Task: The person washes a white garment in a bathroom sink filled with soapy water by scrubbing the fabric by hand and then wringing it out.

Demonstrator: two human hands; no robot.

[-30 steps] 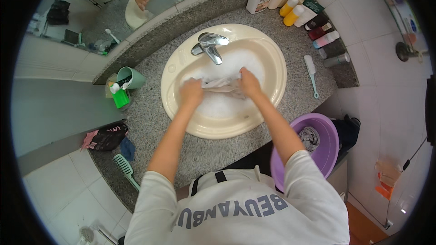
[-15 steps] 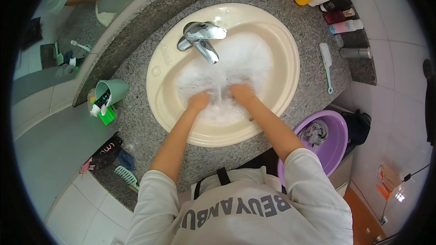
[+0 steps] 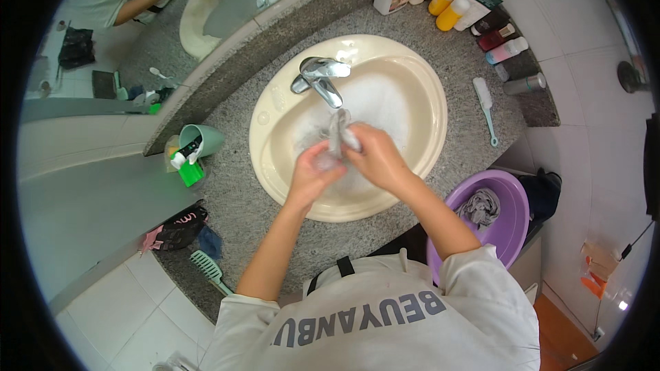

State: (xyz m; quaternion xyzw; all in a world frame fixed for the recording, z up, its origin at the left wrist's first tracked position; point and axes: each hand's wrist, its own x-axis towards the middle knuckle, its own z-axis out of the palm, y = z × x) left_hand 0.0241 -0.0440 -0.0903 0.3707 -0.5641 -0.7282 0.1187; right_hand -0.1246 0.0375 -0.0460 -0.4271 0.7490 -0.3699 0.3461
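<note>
A: From the head view, where is the cloth?

B: The wet, light-grey, crumpled fabric cloth (image 3: 336, 132) hangs bunched over the cream oval ceramic sink (image 3: 434, 144), near the spout of the shiny chrome faucet (image 3: 322, 74). Thick white suds (image 3: 388, 99) lie in the bowl behind it.

A: And the grip?

B: The bare right hand (image 3: 375, 154) has its fingers closed round a gathered fold. The bare left hand (image 3: 315, 173) is beside it, palm turned up, fingers curved and loosely parted, with something pale and foamy in the palm. I can't tell whether it has hold of the cloth, as that part is blurred.

A: How would you expect it to handle?

B: Soft and limp, I'd judge, with no stiffness; light as fabric, though water probably adds some weight. The lather likely makes it slippery, so a pinch on one thin edge could slide off. I'd favour a full-fisted hold on a thick, gathered part, with the two hands a little apart. It hardly looks fragile, but hard pulling might stretch thin fabric.

A: Anything similar nearby?

B: A grey, crumpled fabric bundle (image 3: 482, 207) sits in the round purple plastic basin (image 3: 510, 233), to the right.
</note>
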